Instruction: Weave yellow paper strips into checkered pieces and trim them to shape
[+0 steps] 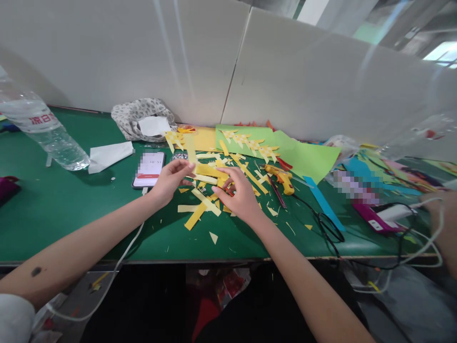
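Observation:
My left hand (174, 178) pinches a pale yellow paper strip (192, 150) that stands up from its fingertips. My right hand (240, 193) is curled just to the right, its fingertips on a deeper yellow paper strip (210, 170) that spans the space between both hands. Below them lies a loose pile of yellow paper strips (196, 216) and offcuts on the green table (143, 238). Something red shows partly behind my right fingers; its kind is hidden. Behind the pile, finished woven yellow paper fish shapes (250, 143) rest on a light green sheet (307, 155).
A phone (150, 167) with a white cable lies left of the pile, near a water bottle (46, 126). A yellow glue gun (282, 178) with a black cord, a blue strip (324, 205) and a purple power strip (374, 221) lie rightward. Another person's arm (444, 224) enters at right.

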Motion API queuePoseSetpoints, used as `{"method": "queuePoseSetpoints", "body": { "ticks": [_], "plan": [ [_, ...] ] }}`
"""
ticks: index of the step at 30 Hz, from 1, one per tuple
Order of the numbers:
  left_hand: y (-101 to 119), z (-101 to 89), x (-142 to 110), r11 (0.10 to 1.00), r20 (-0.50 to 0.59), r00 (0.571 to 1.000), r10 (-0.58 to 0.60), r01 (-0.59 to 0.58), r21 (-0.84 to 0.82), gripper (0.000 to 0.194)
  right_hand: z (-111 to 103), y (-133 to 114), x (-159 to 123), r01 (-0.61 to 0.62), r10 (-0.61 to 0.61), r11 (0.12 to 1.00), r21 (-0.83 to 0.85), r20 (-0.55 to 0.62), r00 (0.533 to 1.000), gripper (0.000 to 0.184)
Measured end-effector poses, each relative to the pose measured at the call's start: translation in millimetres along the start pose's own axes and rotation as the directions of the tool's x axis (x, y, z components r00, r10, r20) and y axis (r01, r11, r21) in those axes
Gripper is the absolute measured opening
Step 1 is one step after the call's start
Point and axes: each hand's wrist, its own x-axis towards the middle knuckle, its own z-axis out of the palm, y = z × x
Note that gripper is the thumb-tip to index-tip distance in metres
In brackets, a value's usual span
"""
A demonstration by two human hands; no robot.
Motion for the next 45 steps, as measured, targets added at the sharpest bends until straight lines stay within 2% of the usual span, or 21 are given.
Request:
{"method": "queuePoseSetpoints", "body": {
  "ticks": [2, 4, 5, 8, 10, 12, 15, 17, 19, 23, 27, 29, 32, 34, 35, 37, 40, 42, 45],
  "plan": [
    [2, -3.0, 5, 0.996, -0.143, 0.990, 0.010, -0.024, -0.091, 0.027, 0, 0, -1, 0.015, -0.015, 1.000, -0.001, 0.027, 1.000, 0.039],
    [3, -5.5, 8, 0.989, -0.231, 0.973, 0.001, -0.036, -0.147, 0.027, 1, -2, -3, 0.058, -0.054, 0.998, -0.014, 0.163, 0.985, 0.037],
    [2, -6.3, 9, 0.987, -0.247, 0.969, -0.010, -0.030, -0.156, 0.027, 2, -4, -4, 0.078, -0.070, 0.997, -0.022, 0.261, 0.963, 0.037],
    [0, -6.8, 9, 0.993, -0.208, 0.977, -0.039, 0.014, -0.120, 0.028, 8, -9, -8, 0.132, -0.090, 0.990, -0.047, 0.507, 0.857, 0.038],
    [-2, -6.0, 8, 0.997, -0.145, 0.989, -0.041, 0.030, -0.074, 0.029, 13, -12, -10, 0.165, -0.100, 0.984, -0.064, 0.567, 0.817, 0.030],
    [-4, -4.7, 6, 0.999, -0.084, 0.996, -0.036, 0.034, -0.030, 0.029, 17, -13, -11, 0.183, -0.117, 0.981, -0.060, 0.572, 0.812, 0.021],
    [-5, -3.3, 4, 0.999, -0.055, 0.998, -0.041, 0.042, 0.011, 0.031, 18, -15, -11, 0.169, -0.156, 0.986, 0.013, 0.464, 0.872, 0.016],
    [-4, -2.7, 4, 0.999, -0.061, 0.997, -0.048, 0.049, 0.017, 0.032, 16, -15, -10, 0.165, -0.182, 0.983, 0.080, 0.320, 0.930, 0.016],
    [-4, -2.3, 4, 0.998, -0.060, 0.997, -0.057, 0.058, 0.013, 0.032, 13, -15, -7, 0.177, -0.198, 0.976, 0.129, 0.174, 0.965, 0.017],
    [-5, -2.8, 4, 0.998, -0.049, 0.996, -0.068, 0.069, 0.010, 0.031, 8, -12, -2, 0.169, -0.169, 0.961, 0.220, -0.020, 0.985, 0.014],
    [-8, -4.7, 6, 0.999, -0.042, 0.998, -0.049, 0.050, 0.012, 0.033, 1, -8, 2, 0.088, -0.029, 0.922, 0.378, -0.158, 0.987, 0.019],
    [-9, -5.5, 7, 0.999, -0.035, 0.999, -0.029, 0.030, 0.015, 0.035, -3, -6, 3, -0.004, 0.084, 0.860, 0.511, -0.133, 0.987, 0.023],
    [-9, -5.8, 7, 0.999, -0.039, 0.999, -0.003, 0.004, 0.035, 0.036, -5, -3, 4, -0.216, 0.213, 0.711, 0.669, 0.088, 0.973, 0.024],
    [-8, -5.4, 6, 0.999, -0.059, 0.998, 0.014, -0.011, 0.043, 0.036, -3, -3, 4, -0.325, 0.223, 0.663, 0.674, 0.236, 0.946, 0.022],
    [-8, -5.2, 6, 0.999, -0.070, 0.997, 0.028, -0.025, 0.046, 0.036, -2, -4, 4, -0.342, 0.213, 0.670, 0.658, 0.271, 0.939, 0.021],
    [-6, -4.6, 5, 0.996, -0.075, 0.995, 0.067, -0.063, 0.058, 0.035, 0, -6, 4, -0.298, 0.186, 0.733, 0.611, 0.241, 0.952, 0.019],
    [-5, -3.0, 3, 0.988, -0.029, 0.993, 0.119, -0.115, 0.105, 0.033, 1, -7, 4, -0.109, 0.116, 0.869, 0.483, 0.015, 0.993, 0.020],
    [-4, -1.5, 2, 0.980, 0.014, 0.991, 0.131, -0.132, 0.148, 0.033, 0, -5, 5, -0.022, 0.072, 0.929, 0.368, -0.123, 0.990, 0.024],
    [-4, 0.8, -2, 0.969, 0.066, 0.990, 0.123, -0.134, 0.206, 0.036, -2, -3, 5, 0.007, 0.043, 0.983, 0.183, -0.270, 0.962, 0.026]
  ]
}}
